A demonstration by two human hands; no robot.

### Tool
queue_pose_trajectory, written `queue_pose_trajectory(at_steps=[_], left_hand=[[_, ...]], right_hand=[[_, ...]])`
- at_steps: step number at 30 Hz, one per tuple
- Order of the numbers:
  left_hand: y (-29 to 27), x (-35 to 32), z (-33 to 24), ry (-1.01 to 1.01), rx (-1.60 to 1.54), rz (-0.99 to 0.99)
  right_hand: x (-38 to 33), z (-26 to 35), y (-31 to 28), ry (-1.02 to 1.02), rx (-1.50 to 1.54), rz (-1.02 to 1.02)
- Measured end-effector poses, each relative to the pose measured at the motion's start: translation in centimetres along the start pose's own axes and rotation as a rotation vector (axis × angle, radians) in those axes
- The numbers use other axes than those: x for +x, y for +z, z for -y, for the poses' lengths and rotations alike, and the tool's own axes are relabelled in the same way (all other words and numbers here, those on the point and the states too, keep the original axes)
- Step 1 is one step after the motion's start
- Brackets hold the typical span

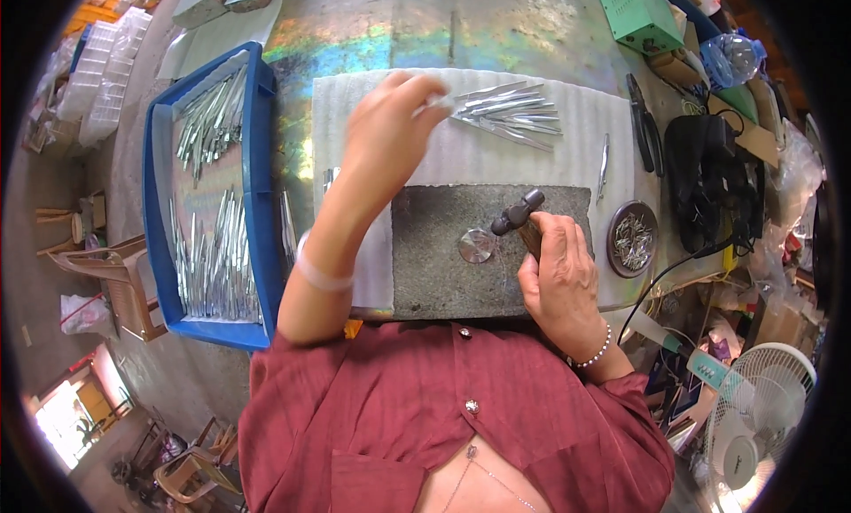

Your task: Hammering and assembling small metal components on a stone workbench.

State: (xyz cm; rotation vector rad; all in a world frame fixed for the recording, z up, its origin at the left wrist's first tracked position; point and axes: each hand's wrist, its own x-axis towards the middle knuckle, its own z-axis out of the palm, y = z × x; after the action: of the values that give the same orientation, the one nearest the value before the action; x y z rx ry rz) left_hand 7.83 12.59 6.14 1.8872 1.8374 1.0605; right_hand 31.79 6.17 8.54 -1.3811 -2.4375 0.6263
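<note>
My left hand (390,132) reaches over the white foam sheet, thumb and forefinger beside the left ends of a fanned pile of thin silvery metal strips (514,119). Motion smears its fingertips, so I cannot make out whether they hold anything. In my right hand (563,278) is a small hammer (519,213), gripped by its handle with the dark head pointing up and left. Below that head lies a round shiny metal disc (477,245) on a dark grey slab (434,287). A single metal strip (604,166) rests on the foam to the right.
A blue tray (158,238) with two groups of metal strips stands left. On the right are a round dish (613,247) of small metal pieces, black-handled pliers (645,128), a black bag (691,172) and a cable. Farther off are a green box (638,17) and a fan (753,424).
</note>
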Motion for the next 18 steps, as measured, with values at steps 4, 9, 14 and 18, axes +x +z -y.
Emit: queue_pose_trajectory(at_steps=[4, 9, 14, 18], left_hand=[[5.5, 5.4, 4.1, 0.033, 0.179, 0.165], [6.1, 6.2, 4.0, -0.001, 0.250, 0.487], [5.9, 6.4, 4.2, 0.064, 0.285, 0.471], [1.4, 4.8, 2.6, -0.026, 0.196, 0.311]], right_hand=[[-1.1, -0.3, -0.4, 0.023, -0.003, 0.026], [-3.2, -2.9, -1.7, 0.111, 0.286, 0.023], [-4.7, -5.1, -2.8, 0.295, 0.504, -0.090], [-5.2, -8.6, -4.9, 0.470, 0.914, -0.536]])
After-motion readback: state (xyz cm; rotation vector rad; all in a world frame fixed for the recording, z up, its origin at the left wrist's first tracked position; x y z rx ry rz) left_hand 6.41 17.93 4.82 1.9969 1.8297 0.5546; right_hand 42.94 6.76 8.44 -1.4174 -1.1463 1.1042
